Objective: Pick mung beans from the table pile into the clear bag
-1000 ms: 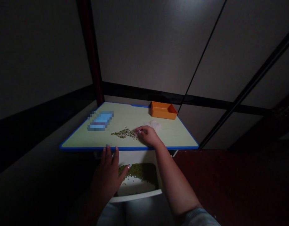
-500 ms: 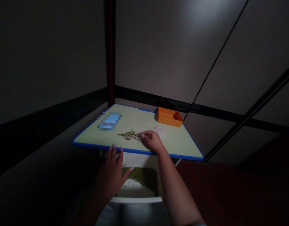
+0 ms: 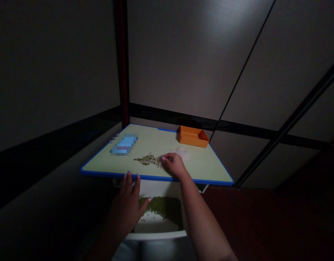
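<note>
On a pale green board point(image 3: 205, 166) with a blue rim lies a loose scatter of small green beans point(image 3: 146, 159). My right hand point(image 3: 174, 165) is closed at the right end of the beans, fingertips pinched on something I cannot make out. Just behind it is a whitish, see-through heap point(image 3: 182, 153), too faint to identify. My left hand point(image 3: 129, 199) has its fingers spread, with the tips at the board's front edge. Below the board, a white drawer or bin point(image 3: 156, 236) holds many green beans point(image 3: 163, 206), partly behind my left thumb.
An orange open box point(image 3: 192, 137) stands at the board's back right corner. A blurred-out bluish rectangle point(image 3: 124, 144) lies at the back left. Grey panelled walls rise behind and to the left; a dark red floor shows at right.
The view has shifted slightly, so the board sits a little lower and further left. My right hand stays closed beside the beans, and my left hand remains spread at the front edge.
</note>
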{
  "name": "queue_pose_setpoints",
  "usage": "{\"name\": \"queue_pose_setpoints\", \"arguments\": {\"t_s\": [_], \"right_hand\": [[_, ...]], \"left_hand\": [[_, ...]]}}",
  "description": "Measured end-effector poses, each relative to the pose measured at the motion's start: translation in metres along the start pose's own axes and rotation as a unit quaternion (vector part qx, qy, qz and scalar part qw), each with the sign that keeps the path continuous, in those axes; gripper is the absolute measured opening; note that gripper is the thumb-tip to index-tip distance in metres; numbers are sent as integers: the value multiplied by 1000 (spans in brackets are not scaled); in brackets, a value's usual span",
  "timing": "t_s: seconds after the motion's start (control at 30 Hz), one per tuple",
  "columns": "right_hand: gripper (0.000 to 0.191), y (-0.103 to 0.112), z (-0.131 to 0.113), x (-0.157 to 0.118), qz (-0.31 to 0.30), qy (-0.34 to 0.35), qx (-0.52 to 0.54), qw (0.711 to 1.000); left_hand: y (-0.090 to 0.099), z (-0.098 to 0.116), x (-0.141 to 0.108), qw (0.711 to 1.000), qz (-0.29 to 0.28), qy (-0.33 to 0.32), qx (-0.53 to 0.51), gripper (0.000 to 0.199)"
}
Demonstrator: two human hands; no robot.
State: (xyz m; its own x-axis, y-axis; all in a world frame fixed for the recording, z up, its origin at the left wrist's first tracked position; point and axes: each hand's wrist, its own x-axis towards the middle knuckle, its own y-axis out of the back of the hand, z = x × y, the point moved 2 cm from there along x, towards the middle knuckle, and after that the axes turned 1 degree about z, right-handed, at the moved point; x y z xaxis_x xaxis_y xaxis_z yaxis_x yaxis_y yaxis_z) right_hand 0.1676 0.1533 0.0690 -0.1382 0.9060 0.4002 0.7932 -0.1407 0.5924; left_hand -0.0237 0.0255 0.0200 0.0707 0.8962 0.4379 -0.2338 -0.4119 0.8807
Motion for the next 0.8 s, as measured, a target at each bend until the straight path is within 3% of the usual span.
{"name": "queue_pose_setpoints", "arguments": {"t_s": [0.17,0.43,0.63,0.8], "right_hand": [[19,-3,2,0,-27,-6,93,995],[17,1,3,0,1,-10,81,997],[17,-2,7,2,-30,-3,66,997],[22,4,6,0,-4,-45,111,993]], "left_hand": [[-1,0,0,1000,-9,-1,-5,74],[-5,-4,0,1000,7,-8,2,75],[-12,-7,-1,999,24,-25,10,76],[-15,-9,-1,999,37,-25,13,76]]}}
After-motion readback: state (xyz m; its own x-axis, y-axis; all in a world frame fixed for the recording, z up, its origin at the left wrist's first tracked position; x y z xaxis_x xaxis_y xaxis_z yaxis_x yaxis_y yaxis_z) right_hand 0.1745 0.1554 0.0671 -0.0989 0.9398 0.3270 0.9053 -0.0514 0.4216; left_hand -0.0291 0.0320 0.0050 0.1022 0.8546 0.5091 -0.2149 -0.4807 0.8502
